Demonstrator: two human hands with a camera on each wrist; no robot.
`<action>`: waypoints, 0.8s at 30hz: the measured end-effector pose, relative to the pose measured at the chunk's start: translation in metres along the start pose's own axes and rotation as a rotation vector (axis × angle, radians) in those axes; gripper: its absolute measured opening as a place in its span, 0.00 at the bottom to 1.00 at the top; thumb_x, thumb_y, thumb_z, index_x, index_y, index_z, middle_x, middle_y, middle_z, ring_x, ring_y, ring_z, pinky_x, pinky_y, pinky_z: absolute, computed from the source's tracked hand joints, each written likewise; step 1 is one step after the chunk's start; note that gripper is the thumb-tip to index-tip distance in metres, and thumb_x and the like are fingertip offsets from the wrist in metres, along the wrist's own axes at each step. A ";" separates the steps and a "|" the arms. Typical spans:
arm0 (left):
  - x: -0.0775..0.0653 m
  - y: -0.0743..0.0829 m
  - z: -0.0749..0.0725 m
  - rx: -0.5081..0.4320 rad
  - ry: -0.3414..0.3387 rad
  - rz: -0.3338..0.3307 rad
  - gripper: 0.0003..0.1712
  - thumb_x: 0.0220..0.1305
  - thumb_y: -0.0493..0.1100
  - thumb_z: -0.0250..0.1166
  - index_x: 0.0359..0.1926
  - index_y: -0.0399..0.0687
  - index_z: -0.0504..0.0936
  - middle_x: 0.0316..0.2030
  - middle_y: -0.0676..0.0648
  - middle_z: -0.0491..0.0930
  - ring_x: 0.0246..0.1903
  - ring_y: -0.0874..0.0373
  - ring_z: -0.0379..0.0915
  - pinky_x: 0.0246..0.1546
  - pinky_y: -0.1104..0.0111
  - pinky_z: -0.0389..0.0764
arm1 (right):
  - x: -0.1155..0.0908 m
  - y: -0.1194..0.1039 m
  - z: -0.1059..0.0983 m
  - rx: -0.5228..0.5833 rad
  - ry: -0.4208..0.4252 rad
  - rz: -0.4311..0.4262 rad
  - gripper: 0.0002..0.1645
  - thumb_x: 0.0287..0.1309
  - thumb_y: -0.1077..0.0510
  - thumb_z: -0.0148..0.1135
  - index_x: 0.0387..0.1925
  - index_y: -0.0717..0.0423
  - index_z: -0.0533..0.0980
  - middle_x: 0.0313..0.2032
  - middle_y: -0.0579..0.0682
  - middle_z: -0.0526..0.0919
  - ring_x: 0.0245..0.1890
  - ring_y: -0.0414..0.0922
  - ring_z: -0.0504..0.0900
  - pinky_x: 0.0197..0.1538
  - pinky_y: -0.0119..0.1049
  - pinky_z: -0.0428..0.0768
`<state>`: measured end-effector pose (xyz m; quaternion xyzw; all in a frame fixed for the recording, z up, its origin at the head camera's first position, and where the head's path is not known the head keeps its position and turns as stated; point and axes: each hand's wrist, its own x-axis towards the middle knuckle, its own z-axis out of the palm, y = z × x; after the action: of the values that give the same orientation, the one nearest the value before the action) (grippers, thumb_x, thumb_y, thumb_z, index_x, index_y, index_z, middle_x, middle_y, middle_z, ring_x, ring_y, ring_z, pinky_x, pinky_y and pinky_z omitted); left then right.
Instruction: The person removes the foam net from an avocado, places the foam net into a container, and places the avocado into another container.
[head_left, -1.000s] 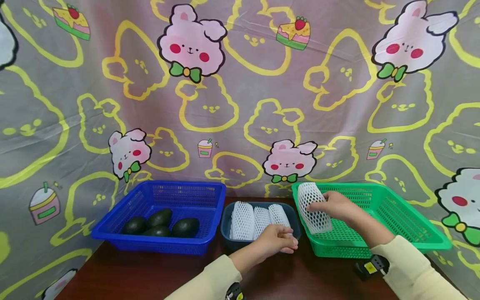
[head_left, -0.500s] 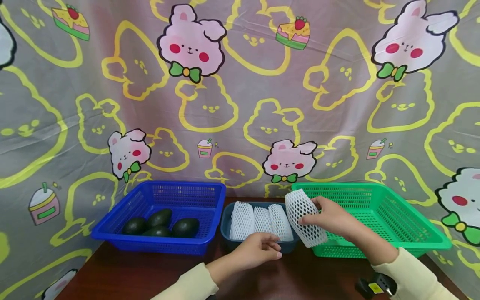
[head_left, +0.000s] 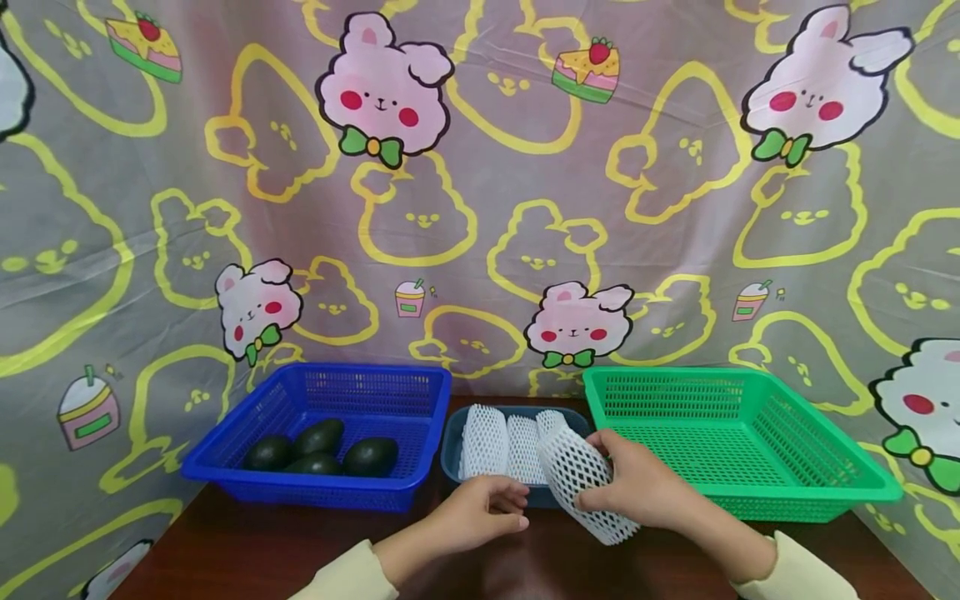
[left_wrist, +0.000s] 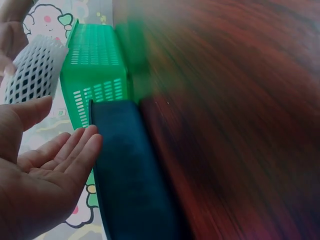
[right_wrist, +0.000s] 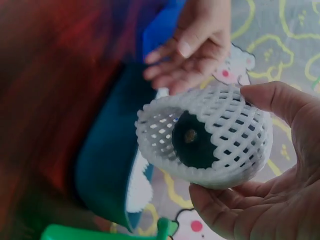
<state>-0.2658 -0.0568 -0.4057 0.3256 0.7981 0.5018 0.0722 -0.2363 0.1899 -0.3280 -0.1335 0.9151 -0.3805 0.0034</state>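
Observation:
My right hand (head_left: pixel 648 492) grips a white foam net sleeve (head_left: pixel 577 475) between thumb and fingers, tilted over the front right of a small dark blue-grey tray (head_left: pixel 452 454). The right wrist view looks into the sleeve's end, where a dark avocado (right_wrist: pixel 192 142) with its stem scar sits inside. My left hand (head_left: pixel 480 517) hovers at the tray's front with relaxed fingers, palm turned toward the sleeve, holding nothing. Several other white foam nets (head_left: pixel 483 442) lie in the tray, one partly hidden behind the held sleeve.
On the left stands a blue basket (head_left: pixel 300 487) with several dark avocados (head_left: pixel 371 456). A green basket (head_left: pixel 750 504) stands on the right, with its slotted floor showing. All sit on a dark reddish-brown table (head_left: pixel 247 550) before a patterned curtain (head_left: pixel 480 175).
My right hand has brought the netted avocado from over the green basket leftward and down, toward the tray's front. My left hand has drawn back to the left, its fingers loosened.

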 end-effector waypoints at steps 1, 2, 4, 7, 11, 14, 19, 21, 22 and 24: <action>-0.001 0.000 -0.001 0.006 -0.001 -0.004 0.20 0.59 0.36 0.69 0.51 0.30 0.79 0.41 0.39 0.83 0.39 0.61 0.80 0.42 0.72 0.78 | 0.000 0.000 0.003 -0.004 -0.006 -0.005 0.42 0.34 0.51 0.81 0.51 0.61 0.70 0.35 0.51 0.78 0.32 0.44 0.78 0.33 0.42 0.80; -0.003 0.000 -0.003 0.014 -0.002 -0.007 0.20 0.59 0.36 0.69 0.51 0.31 0.79 0.42 0.40 0.82 0.40 0.60 0.80 0.42 0.72 0.78 | -0.001 0.001 0.007 -0.009 -0.015 -0.020 0.42 0.34 0.51 0.81 0.50 0.61 0.70 0.35 0.50 0.78 0.32 0.44 0.78 0.33 0.42 0.80; -0.005 -0.002 -0.005 0.026 -0.001 -0.008 0.20 0.59 0.36 0.69 0.51 0.31 0.79 0.42 0.40 0.82 0.40 0.58 0.80 0.42 0.71 0.78 | -0.001 0.002 0.013 -0.031 -0.025 -0.051 0.42 0.33 0.51 0.81 0.50 0.61 0.70 0.36 0.50 0.77 0.33 0.44 0.77 0.34 0.41 0.79; -0.008 -0.003 -0.009 0.047 0.006 -0.012 0.20 0.59 0.36 0.69 0.51 0.31 0.79 0.42 0.40 0.82 0.40 0.57 0.80 0.42 0.71 0.78 | -0.001 0.004 0.022 -0.077 -0.029 -0.084 0.43 0.31 0.50 0.82 0.49 0.60 0.71 0.37 0.49 0.76 0.34 0.44 0.75 0.36 0.42 0.78; -0.011 -0.006 -0.013 0.088 0.023 -0.012 0.19 0.59 0.37 0.69 0.50 0.33 0.80 0.41 0.41 0.82 0.40 0.57 0.80 0.42 0.71 0.79 | -0.002 0.008 0.034 -0.124 -0.059 -0.134 0.44 0.31 0.50 0.82 0.50 0.60 0.71 0.39 0.48 0.76 0.35 0.44 0.74 0.37 0.44 0.78; -0.014 -0.009 -0.016 0.112 0.032 -0.001 0.17 0.59 0.37 0.69 0.48 0.34 0.81 0.40 0.43 0.83 0.39 0.58 0.80 0.41 0.70 0.79 | -0.002 0.011 0.043 -0.169 -0.091 -0.185 0.44 0.31 0.49 0.82 0.52 0.60 0.70 0.40 0.46 0.76 0.36 0.43 0.74 0.39 0.43 0.78; -0.018 -0.012 -0.021 0.125 0.037 0.004 0.17 0.59 0.38 0.70 0.47 0.35 0.81 0.40 0.46 0.83 0.38 0.61 0.80 0.40 0.70 0.80 | 0.000 0.015 0.056 -0.223 -0.125 -0.267 0.44 0.30 0.52 0.81 0.52 0.58 0.70 0.40 0.43 0.75 0.36 0.40 0.73 0.42 0.39 0.77; -0.020 -0.014 -0.024 0.132 0.037 -0.001 0.16 0.59 0.39 0.70 0.47 0.35 0.82 0.39 0.46 0.83 0.38 0.62 0.80 0.40 0.70 0.80 | 0.001 0.016 0.061 -0.242 -0.128 -0.302 0.43 0.31 0.52 0.81 0.51 0.57 0.70 0.40 0.43 0.75 0.37 0.39 0.72 0.43 0.39 0.76; -0.021 -0.014 -0.025 0.136 0.038 -0.004 0.16 0.59 0.39 0.70 0.46 0.35 0.82 0.39 0.46 0.83 0.37 0.62 0.80 0.40 0.70 0.80 | 0.001 0.017 0.063 -0.247 -0.133 -0.318 0.42 0.31 0.53 0.81 0.51 0.57 0.71 0.40 0.42 0.75 0.38 0.38 0.72 0.43 0.38 0.76; -0.023 -0.014 -0.028 0.144 0.041 -0.010 0.14 0.59 0.39 0.70 0.45 0.36 0.82 0.38 0.46 0.84 0.37 0.62 0.80 0.39 0.70 0.80 | 0.002 0.018 0.067 -0.263 -0.139 -0.348 0.41 0.32 0.53 0.80 0.51 0.56 0.70 0.41 0.41 0.74 0.39 0.38 0.72 0.45 0.38 0.76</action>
<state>-0.2669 -0.0956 -0.4091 0.3153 0.8352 0.4493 0.0346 -0.2349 0.1548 -0.3880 -0.3144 0.9176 -0.2428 -0.0166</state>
